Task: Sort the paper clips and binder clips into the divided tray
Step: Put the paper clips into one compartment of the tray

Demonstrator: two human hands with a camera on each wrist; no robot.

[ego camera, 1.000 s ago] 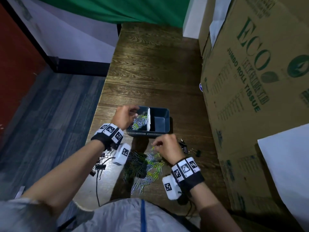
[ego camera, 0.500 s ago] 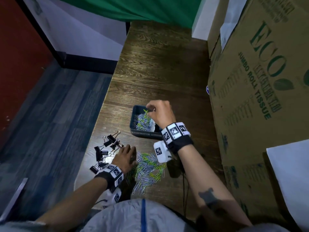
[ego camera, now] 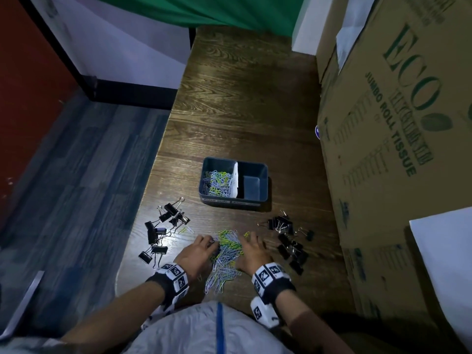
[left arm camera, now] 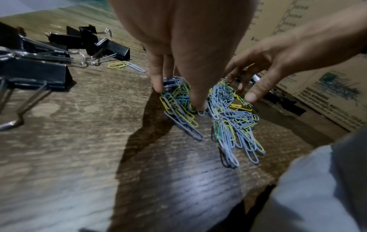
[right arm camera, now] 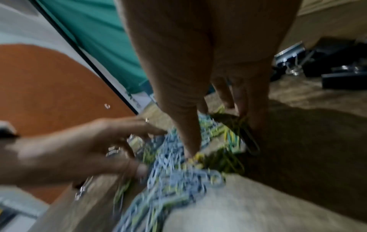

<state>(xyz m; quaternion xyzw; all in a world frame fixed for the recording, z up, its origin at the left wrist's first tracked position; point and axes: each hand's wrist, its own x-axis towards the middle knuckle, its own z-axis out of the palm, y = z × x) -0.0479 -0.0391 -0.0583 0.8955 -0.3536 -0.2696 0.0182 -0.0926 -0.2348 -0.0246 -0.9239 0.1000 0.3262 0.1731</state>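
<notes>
Left hand and right hand, fingers spread, nothing held, flanking the paper clip pile near the table's front edge. Divided tray straight beyond, equally near both.

Right wrist view motion-blurred, paper clip pile smeared, tray label perhaps text, unreadable

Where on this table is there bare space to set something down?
Bare wood beyond the tray, toward the green curtain. Near the hands it is crowded: binder clips left and right, paper clips between.
</notes>
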